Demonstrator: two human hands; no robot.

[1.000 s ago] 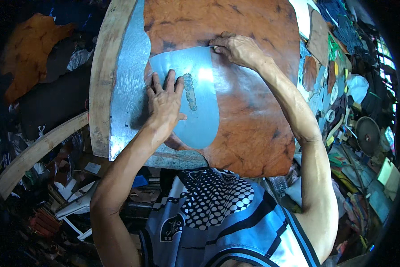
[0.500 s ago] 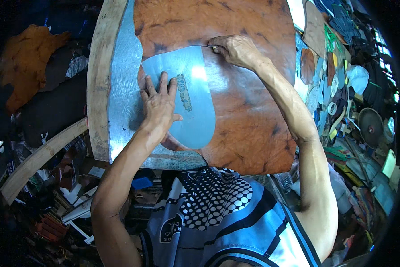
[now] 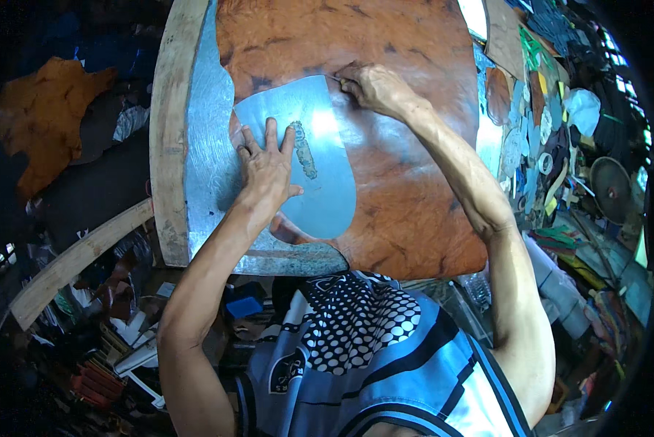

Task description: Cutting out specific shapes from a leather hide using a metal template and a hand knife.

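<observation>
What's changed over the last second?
The right hand edged slightly right, away from the grey template's top right corner, a thin tool still in its grip. The whole view shifted a little, seemingly the camera. Nothing visibly taken or let go. Unchanged: left hand spread on the template, template lying on the brown leather.

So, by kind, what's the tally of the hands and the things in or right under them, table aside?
Bare hands: 2 (left hand, right hand)
Mottled brown leather sheet: 1
Flat blue-grey round-ended template: 1
Slim tool, material unclear: 1
Total: 5
</observation>
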